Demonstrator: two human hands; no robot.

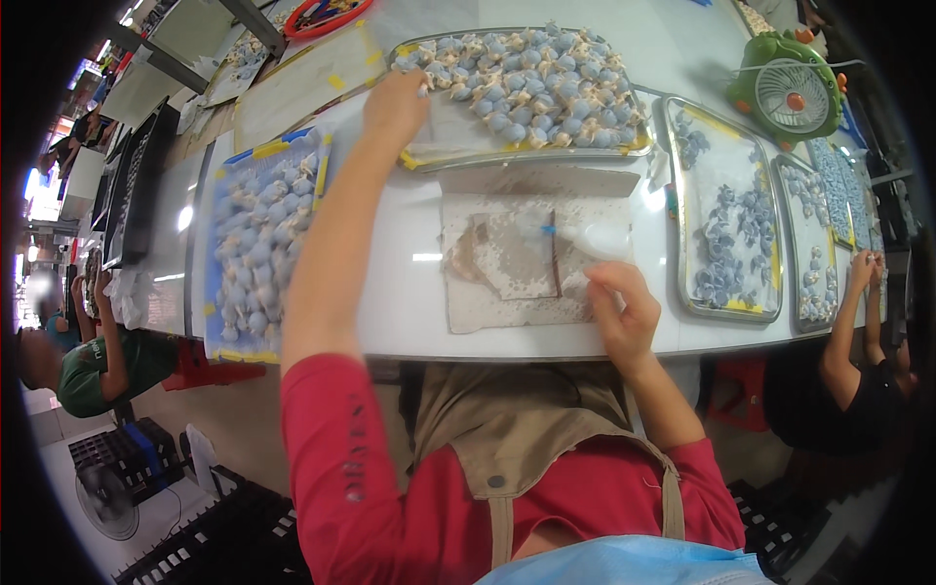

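My left hand (395,105) reaches to the left end of a metal tray (429,161) heaped with small blue-grey rounded pieces (546,88) bearing pale tips. Its fingers are pinched together, with a small light piece showing at the fingertips. Closed fingers form my right hand (626,310) at the right edge of a worn cardboard sheet (468,307). Against those fingers is a whitish squeeze bottle (603,238), its blue tip pointing left over the cardboard. The bottle looks blurred, and part of the grip is hidden. White specks are scattered over the cardboard.
On the left stands a blue-lined tray (258,249) full of similar pieces. Trays of darker grey-blue parts (731,234) lie to the right, below a green fan (792,88). A red ring-shaped basket (327,18) is at the back. Other people work at both sides.
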